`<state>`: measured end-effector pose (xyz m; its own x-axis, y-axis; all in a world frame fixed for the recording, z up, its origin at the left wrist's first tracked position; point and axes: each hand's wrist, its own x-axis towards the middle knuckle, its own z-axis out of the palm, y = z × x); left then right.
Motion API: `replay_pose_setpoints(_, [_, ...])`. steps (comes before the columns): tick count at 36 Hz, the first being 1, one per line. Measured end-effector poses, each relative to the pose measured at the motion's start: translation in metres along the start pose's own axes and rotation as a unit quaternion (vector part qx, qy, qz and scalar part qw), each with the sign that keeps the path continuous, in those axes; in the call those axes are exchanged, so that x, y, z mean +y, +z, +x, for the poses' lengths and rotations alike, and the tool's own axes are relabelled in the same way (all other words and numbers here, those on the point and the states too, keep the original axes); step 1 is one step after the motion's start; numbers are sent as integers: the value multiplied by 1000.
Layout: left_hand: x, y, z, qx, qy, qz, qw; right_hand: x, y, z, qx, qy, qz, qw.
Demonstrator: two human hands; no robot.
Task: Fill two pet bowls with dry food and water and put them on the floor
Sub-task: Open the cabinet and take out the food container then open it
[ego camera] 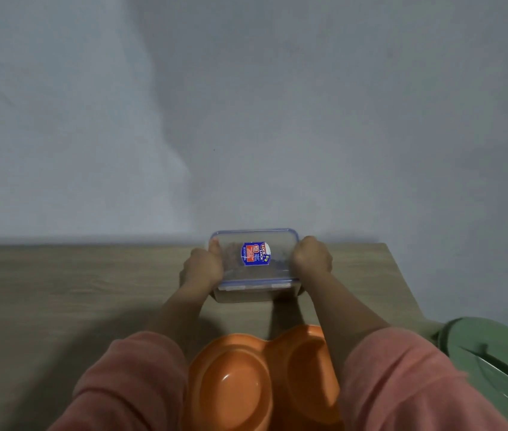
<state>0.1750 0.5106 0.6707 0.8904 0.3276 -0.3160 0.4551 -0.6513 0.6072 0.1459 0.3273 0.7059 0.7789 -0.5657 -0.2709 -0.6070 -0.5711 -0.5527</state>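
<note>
Nearest, at the bottom edge: orange double pet bowl (pixel 265 381) on the bench (pixel 60 290), both hollows bare, no food or water inside. On either side of it, pink sleeves (pixel 128 384) reaching forward. At the near right, beyond the bench's right edge, a green plastic thing (pixel 495 362), cut off by the frame, kind not clear.

Farther out, near the bench's far edge and right of centre: clear plastic box (pixel 254 262) with a blue-rimmed lid still on and a blue and red label on top. Dark brownish contents dimly visible through the lid, blurred, not sure what. Left hand (pixel 204 267) curled round the box's left end, thumb up on the lid; right hand (pixel 311 256) curled round its right end. Whether the box rests on the bench or hangs just above it: cannot tell.

Left of the box, open wood-grain bench running to the frame's left edge. Right of it, bench ending shortly at a slanting edge. Beyond, plain grey wall (pixel 246 104).
</note>
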Motion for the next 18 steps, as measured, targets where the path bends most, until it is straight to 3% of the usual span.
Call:
replay_pose_setpoints(5, [6,-3,-6,-6,-11,22,1000,-4,-2,-8,-8,21,53,998])
replay_pose_setpoints(9, [17,-21,-3,2,69,115,991,-4,-7,-18,42,137,193,971])
replay_pose_setpoints(13, [42,-35,18,-44,222,180,957,0,-6,-41,72,223,315,920])
replay_pose_setpoints(18, [68,-26,19,-151,329,268,893,-2,16,-79,-43,281,498,819])
